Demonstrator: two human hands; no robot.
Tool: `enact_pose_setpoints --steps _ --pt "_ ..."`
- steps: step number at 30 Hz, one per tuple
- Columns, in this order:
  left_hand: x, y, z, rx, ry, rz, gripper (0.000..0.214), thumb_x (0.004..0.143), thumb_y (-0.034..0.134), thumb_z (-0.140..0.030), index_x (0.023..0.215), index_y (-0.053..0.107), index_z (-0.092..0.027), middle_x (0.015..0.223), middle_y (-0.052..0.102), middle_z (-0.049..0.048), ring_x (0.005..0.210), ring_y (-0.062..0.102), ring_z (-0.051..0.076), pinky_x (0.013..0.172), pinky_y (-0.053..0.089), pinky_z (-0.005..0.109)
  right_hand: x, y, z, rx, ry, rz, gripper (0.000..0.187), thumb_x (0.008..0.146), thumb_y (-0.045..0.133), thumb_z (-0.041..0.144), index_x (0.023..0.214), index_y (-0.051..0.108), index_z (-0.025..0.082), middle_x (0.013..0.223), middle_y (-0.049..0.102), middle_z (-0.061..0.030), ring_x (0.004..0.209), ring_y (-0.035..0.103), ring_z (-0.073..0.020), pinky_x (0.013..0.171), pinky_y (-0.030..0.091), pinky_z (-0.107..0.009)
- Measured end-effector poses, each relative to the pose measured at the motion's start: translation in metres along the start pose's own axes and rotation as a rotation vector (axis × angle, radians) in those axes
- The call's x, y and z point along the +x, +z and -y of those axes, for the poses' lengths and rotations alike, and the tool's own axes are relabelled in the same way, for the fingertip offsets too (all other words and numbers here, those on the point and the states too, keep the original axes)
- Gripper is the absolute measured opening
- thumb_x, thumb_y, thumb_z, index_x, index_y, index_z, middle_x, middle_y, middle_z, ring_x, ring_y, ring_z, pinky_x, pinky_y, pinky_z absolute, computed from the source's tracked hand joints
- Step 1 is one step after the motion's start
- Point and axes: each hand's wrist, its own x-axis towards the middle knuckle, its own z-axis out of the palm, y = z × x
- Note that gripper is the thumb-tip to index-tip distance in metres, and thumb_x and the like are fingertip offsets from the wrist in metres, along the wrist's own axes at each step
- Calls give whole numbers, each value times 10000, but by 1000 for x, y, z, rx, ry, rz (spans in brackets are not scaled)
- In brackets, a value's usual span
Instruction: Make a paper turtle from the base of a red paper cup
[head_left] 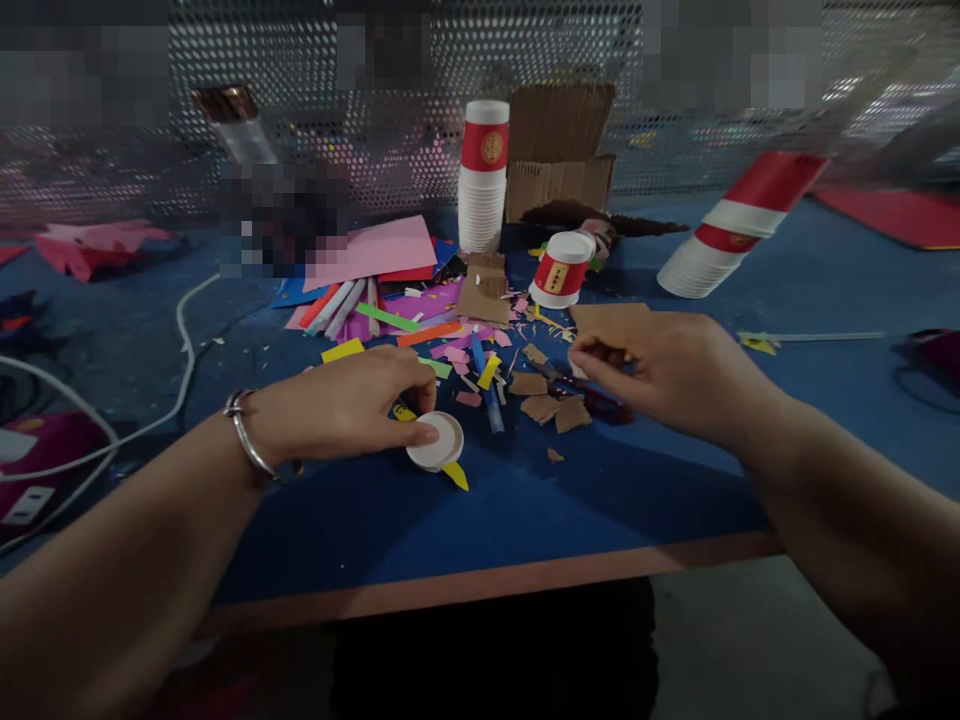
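Note:
My left hand [375, 400] pinches a shallow white cup bottom [447, 436] by its rim, low over the blue table. A pointed yellow paper piece [457, 475] sticks out from under it, and another yellow bit with dark marks shows by my fingers. My right hand [660, 370] is closed in a pinch to the right; a small pale bit shows at the fingertips, too unclear to name. Beneath that hand lies a dark red-handled tool [609, 406], partly hidden. Torn cardboard pieces [541, 408] and a blue marker [487, 385] lie between the hands.
A stack of paper cups [481, 200] stands at the back, with a red-and-white cup [561, 270] nearer. Another cup stack [739, 228] is at right. Folded cardboard [561, 140] leans on the mesh screen. Coloured paper [382, 250] and scraps cover the middle; a white cable [184, 340] runs left.

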Motion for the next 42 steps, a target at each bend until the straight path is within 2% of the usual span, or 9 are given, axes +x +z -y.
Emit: enact_pose_setpoints --steps 3,7,12,19,24,28,32,37,42 --pt "3 -1 -1 -67 6 6 334 917 621 -535 934 679 -207 1028 708 77 904 638 246 779 461 356 -9 -9 -12 44 167 -17 229 1009 574 362 907 722 221 788 762 -33 682 679 -189 638 424 -315" --pt "5 -2 1 -165 -42 -30 311 928 596 -518 894 657 -215 891 691 48 746 592 204 662 438 321 -18 -15 -24 65 327 35 247 983 604 392 959 767 209 865 809 -61 761 734 -209 711 477 -334" --pt "0 1 8 -117 -44 -36 368 895 648 -565 1015 719 -225 997 745 70 836 653 236 705 479 331 -28 -18 -33 11 479 36 212 962 649 376 963 791 218 877 813 -63 816 749 -228 753 486 -345" --pt "-2 0 6 -91 -10 -1 360 961 544 -556 910 672 -223 927 712 65 757 625 217 664 461 326 -62 -27 -56 -11 807 27 128 954 703 309 997 792 229 870 804 -63 815 726 -227 829 507 -363" --pt "1 0 7 -228 38 -133 400 995 581 -608 971 665 -217 847 711 31 721 621 192 634 457 298 -84 -27 -73 -69 843 19 164 951 686 340 1012 787 226 934 817 -91 788 722 -245 822 510 -396" --pt "6 7 3 -463 60 -232 296 975 670 -504 968 633 -210 884 746 26 782 698 179 700 523 288 -85 -24 -85 -71 852 51 235 910 710 426 1015 771 225 918 794 -84 844 719 -271 825 506 -406" --pt "13 15 1 -543 36 -309 312 933 714 -502 984 644 -202 930 745 45 861 726 198 772 574 318 -83 -19 -96 -33 864 90 321 903 720 497 1051 720 212 983 797 -134 925 715 -308 879 494 -440" --pt "13 18 0 -331 43 -394 217 964 653 -440 980 647 -224 952 760 51 869 717 220 815 582 367 -83 -14 -111 97 922 103 282 851 775 450 1000 694 224 1002 796 -144 915 717 -301 892 506 -443" --pt "5 18 -3 64 350 -580 230 1097 480 -303 1065 697 -234 1144 800 114 1199 720 306 1054 557 477 -79 -12 -118 279 1028 41 220 756 807 294 930 696 219 867 745 -91 834 686 -271 870 515 -444"
